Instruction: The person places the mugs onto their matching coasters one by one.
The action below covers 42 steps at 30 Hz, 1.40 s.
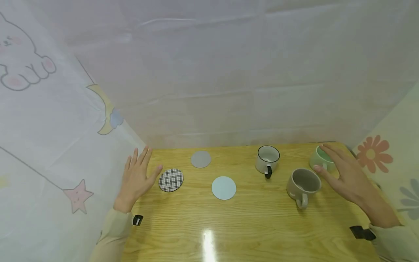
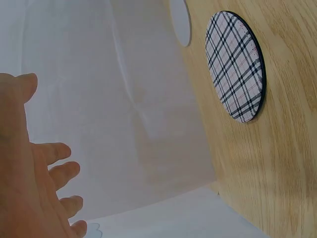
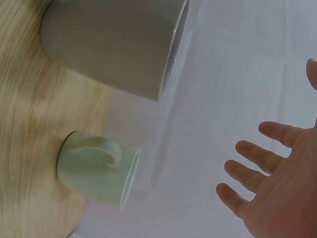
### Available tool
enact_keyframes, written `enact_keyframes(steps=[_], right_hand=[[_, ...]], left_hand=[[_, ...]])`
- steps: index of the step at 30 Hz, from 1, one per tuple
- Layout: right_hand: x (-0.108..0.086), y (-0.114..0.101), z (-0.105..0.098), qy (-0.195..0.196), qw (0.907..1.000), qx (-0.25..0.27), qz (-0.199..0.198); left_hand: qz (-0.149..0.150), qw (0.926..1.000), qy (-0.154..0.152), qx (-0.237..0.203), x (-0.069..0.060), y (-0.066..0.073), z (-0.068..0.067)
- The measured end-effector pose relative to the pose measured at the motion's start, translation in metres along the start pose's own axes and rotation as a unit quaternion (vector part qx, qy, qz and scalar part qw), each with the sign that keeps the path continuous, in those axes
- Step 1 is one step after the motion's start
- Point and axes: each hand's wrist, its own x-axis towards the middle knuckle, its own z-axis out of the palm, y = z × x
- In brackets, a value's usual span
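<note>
My left hand point(image 1: 135, 180) hovers at the table's left side with fingers spread, holding nothing. Nearest to it lies a round plaid coaster point(image 1: 171, 180), also seen in the left wrist view. A grey round coaster point(image 1: 201, 159) and a pale blue one point(image 1: 224, 188) lie further right. My right hand point(image 1: 347, 176) is held above the right side, its fingers extended and apart from the mugs in the right wrist view. In the head view it partly covers a light green mug point(image 1: 316, 160). Beside that stand a grey-beige mug point(image 1: 298, 187) and a white mug point(image 1: 262, 165) with a black rim and handle.
The wooden table point(image 1: 248, 225) is bordered at the back by a pale hanging sheet point(image 1: 203, 80). Printed sheets with a moon, a star and flowers flank it on the left and right. Light glares off the tabletop near the front.
</note>
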Motion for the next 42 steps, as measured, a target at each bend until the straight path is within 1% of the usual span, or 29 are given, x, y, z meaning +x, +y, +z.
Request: enact_keyframes(steps=[5,13,17,21,26,31,37,42], right_hand=[[0.000,0.004,0.002,0.010,0.9998,0.017,0.002],[-0.005,0.017,0.006,0.029,0.9990,0.034,0.009],[-0.009,0.025,0.008,0.036,0.9987,0.030,0.020],[-0.012,0.032,0.010,0.037,0.9979,0.032,0.043],[-0.015,0.042,0.013,0.049,0.9959,0.028,0.071],[-0.019,0.049,0.018,0.071,0.9940,0.033,0.077],[-0.024,0.053,0.024,0.065,0.9908,0.068,0.097],[-0.026,0.057,0.030,0.067,0.9865,0.074,0.129]], left_hand=[[-0.001,1.0000,0.003,-0.007,-0.004,-0.001,0.004],[0.004,0.9999,-0.008,-0.006,-0.006,0.002,0.009],[0.003,0.9999,-0.012,-0.009,-0.007,0.003,0.014],[0.003,0.9998,-0.015,-0.011,-0.010,0.006,0.019],[0.007,0.9997,-0.016,-0.016,-0.014,0.014,0.023],[0.012,0.9993,-0.031,-0.018,-0.017,0.024,0.027],[0.015,0.9982,-0.047,-0.032,-0.022,0.033,0.036],[0.029,0.9982,-0.042,-0.032,-0.025,0.042,0.043]])
